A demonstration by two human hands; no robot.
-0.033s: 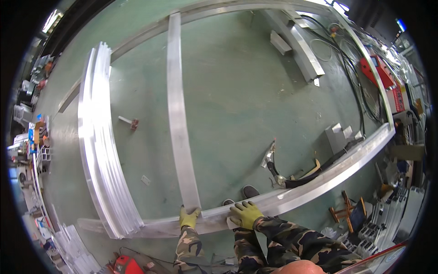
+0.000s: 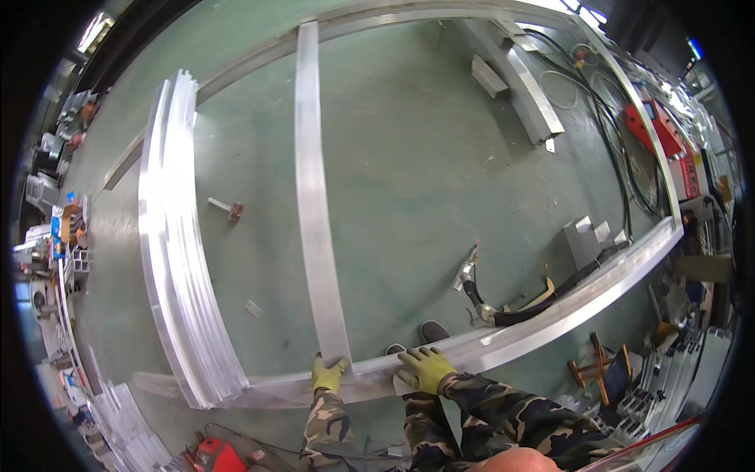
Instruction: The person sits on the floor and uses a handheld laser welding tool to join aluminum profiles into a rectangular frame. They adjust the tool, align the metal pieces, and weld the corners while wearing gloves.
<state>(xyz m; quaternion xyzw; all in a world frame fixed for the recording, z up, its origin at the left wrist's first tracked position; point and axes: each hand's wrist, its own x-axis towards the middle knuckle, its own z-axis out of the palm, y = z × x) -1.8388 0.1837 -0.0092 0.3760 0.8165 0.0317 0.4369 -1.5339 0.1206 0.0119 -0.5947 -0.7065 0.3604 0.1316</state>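
A long silvery metal crossbar (image 2: 316,189) spans from the far rail of a large frame to the near rail (image 2: 543,330). At the crossbar's near end, my left hand (image 2: 328,373), in a yellow-green glove, grips its left side, with the thumb toward the top face. To the right, my right hand (image 2: 425,370) in a matching glove lies over the near rail, fingers somewhat apart. A small pale flat piece (image 2: 403,386) shows beneath its fingertips; whether the hand holds it I cannot tell.
Long shiny profiles (image 2: 177,236) lie stacked across the left side. A hammer (image 2: 228,209) lies on the floor. Right of my shoes are a welding clamp (image 2: 467,275) with black cable and metal offcuts (image 2: 582,240). A red machine (image 2: 654,127) stands far right.
The crossbar's near end has shifted slightly right along the near rail, my left hand moving a little with it. My right hand stays in place. The whole view has turned slightly.
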